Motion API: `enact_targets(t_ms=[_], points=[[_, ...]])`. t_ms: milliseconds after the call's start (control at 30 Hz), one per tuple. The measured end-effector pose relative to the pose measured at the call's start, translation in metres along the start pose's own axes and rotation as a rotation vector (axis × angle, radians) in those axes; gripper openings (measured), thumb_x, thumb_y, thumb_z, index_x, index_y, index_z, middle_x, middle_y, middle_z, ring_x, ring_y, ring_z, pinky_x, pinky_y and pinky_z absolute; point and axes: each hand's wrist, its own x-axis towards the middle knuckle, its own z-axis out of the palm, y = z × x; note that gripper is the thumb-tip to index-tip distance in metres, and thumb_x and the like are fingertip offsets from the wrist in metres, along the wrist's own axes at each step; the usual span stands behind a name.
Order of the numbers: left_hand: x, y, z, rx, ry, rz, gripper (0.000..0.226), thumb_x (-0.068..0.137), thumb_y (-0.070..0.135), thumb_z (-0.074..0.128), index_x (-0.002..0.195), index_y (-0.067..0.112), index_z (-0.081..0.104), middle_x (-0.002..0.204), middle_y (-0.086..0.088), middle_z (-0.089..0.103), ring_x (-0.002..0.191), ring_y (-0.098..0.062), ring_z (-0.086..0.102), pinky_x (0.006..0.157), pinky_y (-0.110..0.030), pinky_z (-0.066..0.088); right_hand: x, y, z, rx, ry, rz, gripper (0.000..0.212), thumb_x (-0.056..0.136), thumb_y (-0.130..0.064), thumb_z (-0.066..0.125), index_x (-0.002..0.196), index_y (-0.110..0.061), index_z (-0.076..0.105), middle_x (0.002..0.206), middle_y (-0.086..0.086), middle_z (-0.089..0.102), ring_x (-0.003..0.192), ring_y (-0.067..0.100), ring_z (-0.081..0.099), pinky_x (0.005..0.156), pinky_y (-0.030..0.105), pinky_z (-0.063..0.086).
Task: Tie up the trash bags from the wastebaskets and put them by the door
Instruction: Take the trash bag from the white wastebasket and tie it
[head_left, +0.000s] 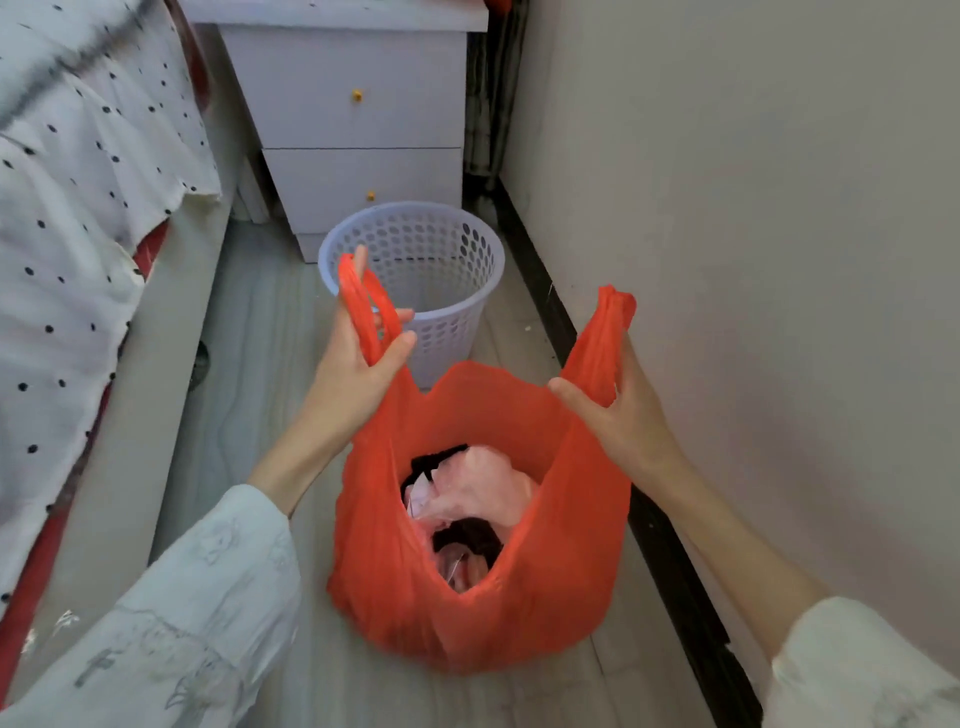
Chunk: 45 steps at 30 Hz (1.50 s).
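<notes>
Left hand (358, 364) and right hand (621, 410) each pinched one handle of the red trash bag (545, 587), which hung open between and below the grips, out of the wastebasket (415, 270) beyond. Thin handles could slip or tear during knotting, spilling the waste.

bag (550, 597) on floor before wastebasket (457, 291); nightstand (358, 119) behind
</notes>
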Motion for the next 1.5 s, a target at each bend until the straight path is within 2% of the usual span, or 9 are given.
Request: enact_targets(t_ms=[233, 367, 533, 733, 900, 1100, 1200, 1300, 1500], points=[[0.002, -0.016, 0.020, -0.032, 0.121, 0.049, 0.021, 0.094, 0.010, 0.037, 0.088, 0.029, 0.030, 0.064, -0.006, 0.048, 0.033, -0.005, 0.034, 0.037, -0.013, 0.029, -0.017, 0.024, 0.007, 0.117, 0.422, 0.132, 0.040, 0.078, -0.018, 0.070, 0.099, -0.017, 0.036, 0.084, -0.010, 0.053, 0.075, 0.005, 0.056, 0.073, 0.025, 0.048], [-0.009, -0.009, 0.021, -0.008, 0.126, 0.038, 0.024, 0.091, 0.011, 0.045, 0.082, 0.029, 0.030, 0.061, -0.006, 0.051, 0.036, -0.004, 0.037, 0.042, -0.017, 0.030, -0.033, 0.028, -0.001, 0.061, 0.096, 0.163, 0.060, 0.073, -0.022, 0.076, 0.122, -0.026, 0.041, 0.108, -0.015, 0.059, 0.097, 0.000, 0.060, 0.088, 0.023, 0.050], [-0.027, -0.007, 0.012, -0.030, 0.139, -0.001, 0.029, 0.085, 0.013, 0.058, 0.101, 0.021, 0.035, 0.067, 0.000, 0.065, 0.042, -0.001, 0.044, 0.048, -0.020, 0.036, -0.023, 0.049, 0.012, -0.231, 0.010, 0.034, 0.018, 0.063, -0.042, 0.068, 0.066, -0.029, 0.056, 0.082, 0.007, 0.066, 0.080, 0.022, 0.061, 0.078, 0.039, 0.050], [-0.069, -0.010, -0.007, 0.001, 0.054, -0.076, 0.085, 0.067, 0.031, 0.075, 0.136, 0.029, 0.027, 0.111, 0.022, 0.062, 0.094, 0.009, 0.061, 0.076, -0.007, 0.047, -0.027, 0.054, 0.027, 0.160, 0.074, 0.224, 0.039, 0.099, -0.026, 0.035, 0.091, -0.005, 0.067, 0.064, -0.010, 0.067, 0.073, 0.005, 0.062, 0.073, 0.014, 0.046], [-0.107, -0.044, -0.015, 0.008, -0.013, -0.269, 0.114, 0.036, 0.067, 0.075, 0.133, 0.022, 0.034, 0.127, 0.014, 0.050, 0.113, 0.003, 0.050, 0.096, -0.020, 0.040, -0.032, 0.052, 0.033, 0.470, 0.117, 0.336, 0.039, 0.100, -0.030, 0.028, 0.079, -0.004, 0.047, 0.032, 0.003, 0.049, 0.042, 0.020, 0.061, 0.064, 0.034, 0.056], [-0.091, -0.062, 0.003, 0.009, -0.011, -0.215, 0.056, 0.077, 0.022, 0.069, 0.127, 0.030, 0.045, 0.133, 0.009, 0.045, 0.118, 0.001, 0.048, 0.102, -0.021, 0.036, -0.042, 0.047, 0.032, 0.432, 0.082, 0.286, 0.037, 0.100, -0.030, 0.029, 0.075, -0.007, 0.045, 0.028, 0.004, 0.043, 0.027, 0.020, 0.046, 0.056, 0.031, 0.057], [-0.080, -0.057, 0.013, 0.048, 0.052, -0.150, 0.016, 0.092, 0.020, 0.049, 0.098, 0.027, 0.062, 0.103, 0.001, 0.063, 0.081, 0.005, 0.056, 0.080, -0.021, 0.043, -0.039, 0.050, 0.032, 0.401, 0.102, 0.296, 0.045, 0.100, -0.030, 0.029, 0.060, -0.010, 0.037, 0.025, -0.001, 0.031, 0.021, 0.016, 0.031, 0.045, 0.034, 0.049], [-0.075, -0.056, 0.017, -0.213, 0.263, -0.212, 0.045, 0.098, 0.028, 0.031, 0.076, 0.019, 0.069, 0.077, 0.005, 0.075, 0.062, 0.000, 0.060, 0.065, -0.021, 0.049, -0.035, 0.053, 0.030, 0.670, 0.133, 0.426, 0.038, 0.099, -0.034, 0.030, 0.064, -0.018, 0.032, 0.026, -0.006, 0.021, 0.021, 0.008, 0.017, 0.033, 0.018, 0.035], [-0.073, -0.058, 0.021, -0.581, 0.413, -0.313, 0.032, 0.099, 0.030, 0.026, 0.069, 0.020, 0.033, 0.032, 0.009, 0.023, 0.026, -0.004, 0.021, 0.035, -0.015, 0.035, -0.032, 0.061, 0.037, 0.824, 0.095, 0.511, 0.007, 0.093, -0.006, 0.045, 0.089, -0.009, 0.050, 0.042, -0.007, 0.028, 0.030, 0.002, 0.025, 0.034, 0.015, 0.029]])
